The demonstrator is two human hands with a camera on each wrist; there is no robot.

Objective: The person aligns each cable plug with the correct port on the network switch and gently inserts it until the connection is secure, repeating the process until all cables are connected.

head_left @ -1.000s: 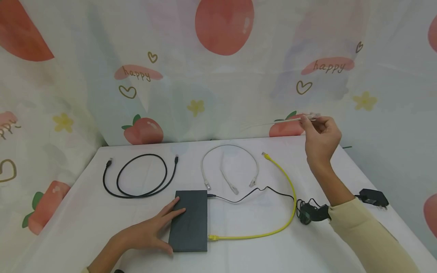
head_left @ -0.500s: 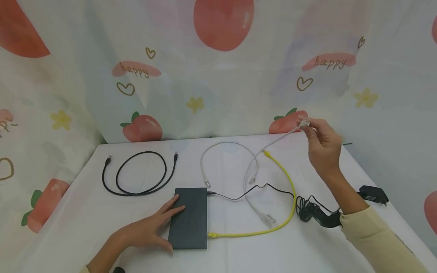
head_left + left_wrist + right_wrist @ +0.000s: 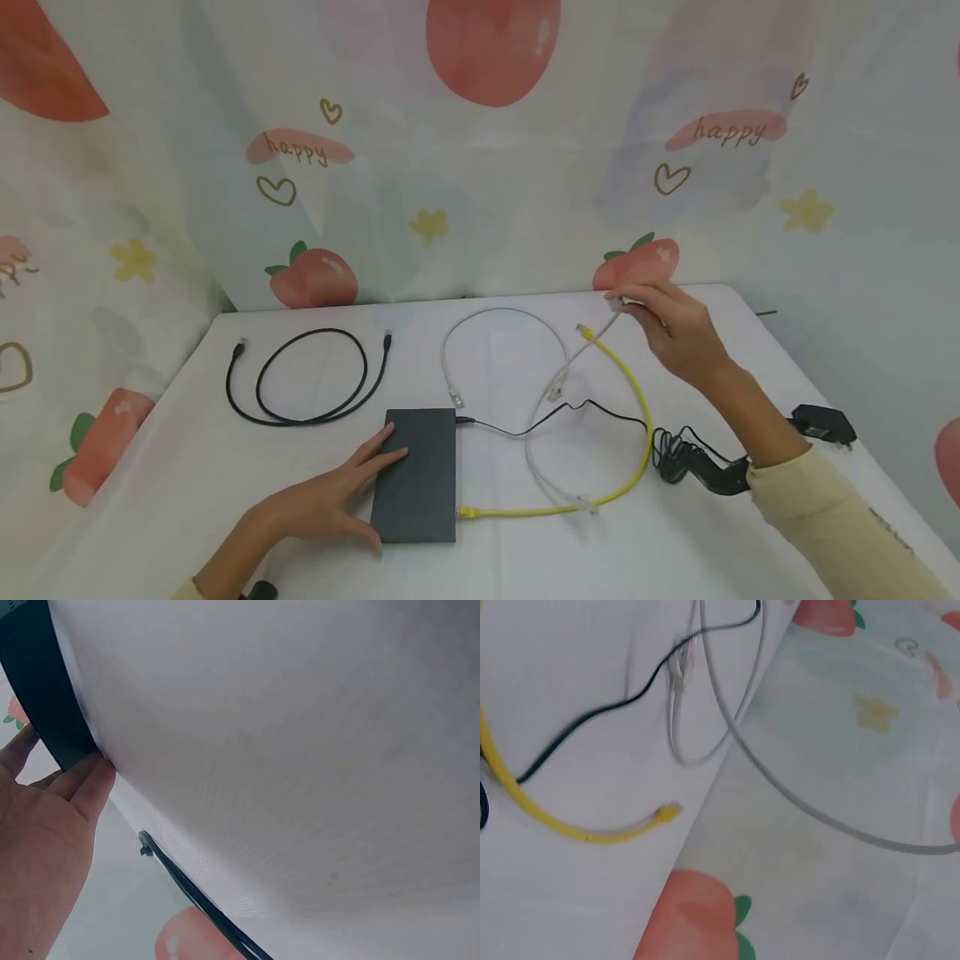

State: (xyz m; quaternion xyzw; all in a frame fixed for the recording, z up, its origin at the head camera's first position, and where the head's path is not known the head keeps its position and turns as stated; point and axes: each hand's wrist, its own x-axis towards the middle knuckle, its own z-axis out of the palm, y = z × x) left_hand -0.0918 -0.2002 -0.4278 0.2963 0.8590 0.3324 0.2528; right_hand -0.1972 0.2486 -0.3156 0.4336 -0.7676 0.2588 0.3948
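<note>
My left hand (image 3: 330, 504) rests on the left side of a flat dark box (image 3: 423, 475), two fingertips on its top and the thumb at its near left corner. In the left wrist view, fingertips lie along the edge of the dark box (image 3: 45, 682). Over the back right of the table, my right hand (image 3: 678, 337) pinches one plug of a light grey network cable (image 3: 802, 804). From there the cable curves down, its other plug (image 3: 587, 505) overlapping a yellow network cable (image 3: 647, 433) in the head view. The yellow cable's near plug sits at the box's right side.
A looped black network cable (image 3: 364, 375) lies at the left. Another light cable (image 3: 506, 309) arcs at the back middle. A thin black power lead (image 3: 510, 433) runs right from the box toward bundled cord (image 3: 670, 458). A black adapter (image 3: 823, 423) lies at the right edge.
My right hand has come left and down with the grey cable's plug. The cable's other end has swung right and toward the near side, over the yellow cable. The left hand stays put.
</note>
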